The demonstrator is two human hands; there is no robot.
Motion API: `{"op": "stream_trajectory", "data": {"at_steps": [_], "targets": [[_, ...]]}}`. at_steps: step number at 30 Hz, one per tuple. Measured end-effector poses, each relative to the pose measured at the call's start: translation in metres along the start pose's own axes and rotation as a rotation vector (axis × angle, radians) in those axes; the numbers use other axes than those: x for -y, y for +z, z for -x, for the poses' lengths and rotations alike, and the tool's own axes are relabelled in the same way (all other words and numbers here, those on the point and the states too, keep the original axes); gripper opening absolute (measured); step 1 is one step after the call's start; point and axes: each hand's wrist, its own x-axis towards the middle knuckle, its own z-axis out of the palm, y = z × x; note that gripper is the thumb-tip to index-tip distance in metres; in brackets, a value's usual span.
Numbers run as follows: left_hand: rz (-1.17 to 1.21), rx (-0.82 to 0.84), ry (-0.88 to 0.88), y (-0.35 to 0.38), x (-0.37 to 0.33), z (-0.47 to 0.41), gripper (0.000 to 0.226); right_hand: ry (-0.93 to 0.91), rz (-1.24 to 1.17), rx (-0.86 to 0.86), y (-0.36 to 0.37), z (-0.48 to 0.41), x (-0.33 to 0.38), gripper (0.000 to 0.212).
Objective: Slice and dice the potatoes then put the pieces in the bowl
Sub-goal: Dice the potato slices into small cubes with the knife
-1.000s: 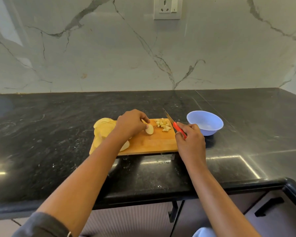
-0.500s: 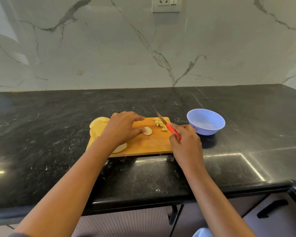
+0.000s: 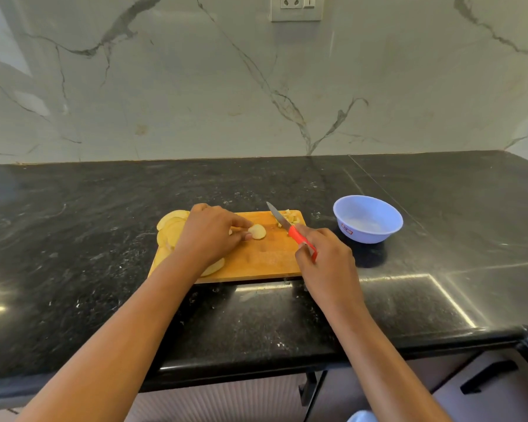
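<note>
A wooden cutting board (image 3: 265,260) lies on the black counter. My left hand (image 3: 209,236) rests over its left part, fingertips holding down a round potato slice (image 3: 257,231) that lies flat. Several more slices (image 3: 173,226) are stacked at the board's left end, partly hidden by that hand. A small pile of diced potato (image 3: 290,217) sits at the far right corner. My right hand (image 3: 323,257) grips the red handle of a knife (image 3: 282,224), blade pointing away, tip raised just right of the slice. A light blue bowl (image 3: 368,219) stands right of the board.
The black stone counter (image 3: 104,239) runs to a marble backsplash with a wall socket (image 3: 296,7). Its front edge (image 3: 256,363) is near me, with cabinet doors and a dark handle (image 3: 488,376) below at right.
My left hand laid the slice flat in the board's middle and holds it there. The knife stayed raised on the slice's right side.
</note>
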Motion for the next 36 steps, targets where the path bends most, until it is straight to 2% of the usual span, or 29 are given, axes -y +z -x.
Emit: {"op": "stream_trajectory", "data": {"at_steps": [11,15,24,36], "targets": [[-0.016,-0.041,0.018,0.004,-0.008,0.002,0.032,-0.038,0.092,0.072,-0.002,0.002,0.006,0.037],[-0.081,0.026,0.104,0.006,-0.007,0.004,0.037,-0.067,0.138,0.119,-0.001,0.001,0.009,0.038],[-0.127,0.182,0.176,0.004,-0.002,0.008,0.043,-0.132,0.293,0.262,-0.010,-0.016,0.026,0.034],[-0.126,0.213,0.182,0.002,-0.001,0.009,0.045,-0.131,0.426,0.298,0.003,-0.024,0.042,0.025]]}}
